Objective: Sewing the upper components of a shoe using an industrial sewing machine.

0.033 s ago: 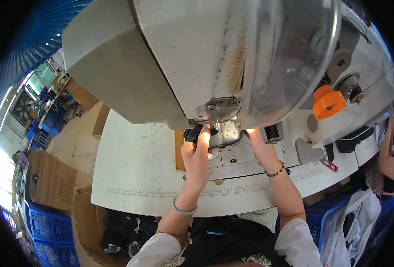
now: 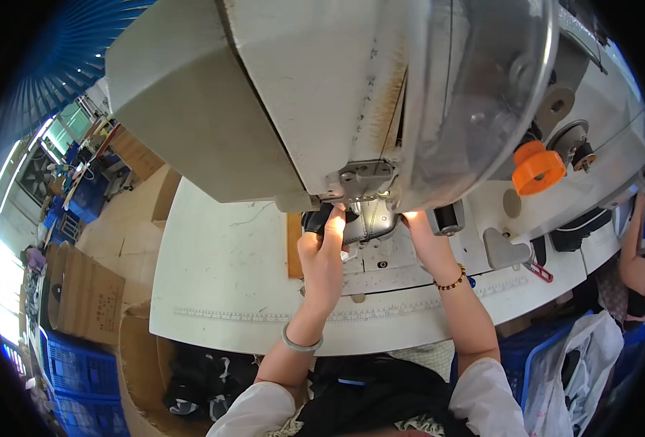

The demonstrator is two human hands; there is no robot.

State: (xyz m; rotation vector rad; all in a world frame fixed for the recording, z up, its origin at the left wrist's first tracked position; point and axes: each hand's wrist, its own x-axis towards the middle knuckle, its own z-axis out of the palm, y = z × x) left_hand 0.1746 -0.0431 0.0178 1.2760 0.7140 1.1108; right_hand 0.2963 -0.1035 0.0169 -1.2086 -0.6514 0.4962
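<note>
A large grey sewing machine (image 2: 257,95) fills the upper middle, its lamp lighting the metal plate under the needle area. My left hand (image 2: 325,251) is closed on a black piece (image 2: 314,219), which looks like fabric, just left of the rounded metal plate (image 2: 374,218). Its thumb lies on top, near the presser area. On the other side of that plate, my right hand (image 2: 429,244) reaches in with its fingertips hidden behind the machine and its clear guard (image 2: 457,146). Whether those fingers grip anything cannot be seen.
The white table (image 2: 213,269) carries a printed ruler along its near edge. Right of my hand are a grey lever pad (image 2: 506,247) and red-handled snips (image 2: 539,271). An orange knob (image 2: 538,167) juts from the machine. Blue crates (image 2: 82,371) and an open carton (image 2: 137,349) stand left.
The dark thread at the machine's head runs in a slightly different line. Both hands and the black piece stay in place.
</note>
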